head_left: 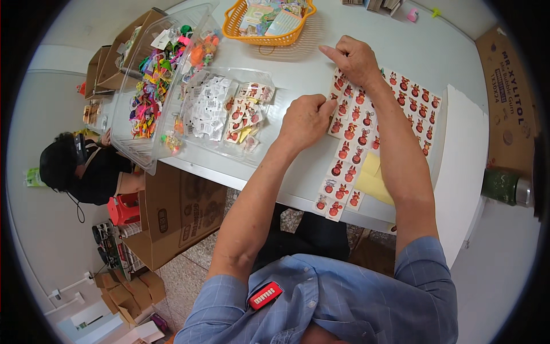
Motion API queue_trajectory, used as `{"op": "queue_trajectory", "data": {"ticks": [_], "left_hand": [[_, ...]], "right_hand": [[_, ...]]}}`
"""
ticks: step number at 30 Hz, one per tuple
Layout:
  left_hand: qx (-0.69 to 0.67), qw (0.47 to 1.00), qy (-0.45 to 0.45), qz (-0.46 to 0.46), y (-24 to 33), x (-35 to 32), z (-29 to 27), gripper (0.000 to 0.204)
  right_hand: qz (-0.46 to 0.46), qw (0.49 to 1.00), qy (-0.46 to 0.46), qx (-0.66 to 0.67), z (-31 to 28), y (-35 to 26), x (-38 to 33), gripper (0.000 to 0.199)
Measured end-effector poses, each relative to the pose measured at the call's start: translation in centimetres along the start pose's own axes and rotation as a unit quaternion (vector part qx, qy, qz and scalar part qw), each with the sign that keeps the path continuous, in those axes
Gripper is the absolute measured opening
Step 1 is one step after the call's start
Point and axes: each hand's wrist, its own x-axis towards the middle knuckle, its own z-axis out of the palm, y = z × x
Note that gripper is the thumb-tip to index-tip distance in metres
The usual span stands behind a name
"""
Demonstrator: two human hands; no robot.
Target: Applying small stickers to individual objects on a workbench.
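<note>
A large sheet of red cartoon stickers (421, 109) lies on the right side of the table, partly split into strips. My left hand (306, 121) is closed at the left edge of a sticker strip (344, 150), thumb and fingertip pinching it. Farther up, my right hand (356, 60) rests over the top end of the strips. Its fingers are curled under and its thumb points out to the left; what they grip is hidden. Beneath my right forearm sits a piece of yellow paper (372, 182), partly covering the stickers.
Left of my hands, a clear plastic tray (260, 77) holds white packets and cut stickers. Beyond it stands a clear bin (129, 129) of colourful small toys. An orange basket (232, 28) of cards is at the back. A person (94, 172) works at far left; a green bottle (499, 186) is at right.
</note>
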Motion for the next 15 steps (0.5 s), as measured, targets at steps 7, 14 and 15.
{"op": "queue_trajectory", "data": {"ticks": [7, 14, 15], "left_hand": [[0.091, 0.981, 0.150, 0.086, 0.0, -2.0, 2.5, 0.036], [0.051, 0.988, 0.134, 0.053, -0.3, -1.9, 2.2, 0.036], [0.031, 0.992, 0.117, 0.034, -0.5, -1.6, 2.0, 0.038]], "right_hand": [[0.002, 0.998, -0.014, -0.065, -0.1, -0.2, -0.1, 0.051], [0.003, 0.995, -0.025, -0.096, 0.0, -0.4, -0.1, 0.054], [-0.003, 0.995, -0.024, -0.094, 0.0, -0.4, -0.1, 0.054]]}}
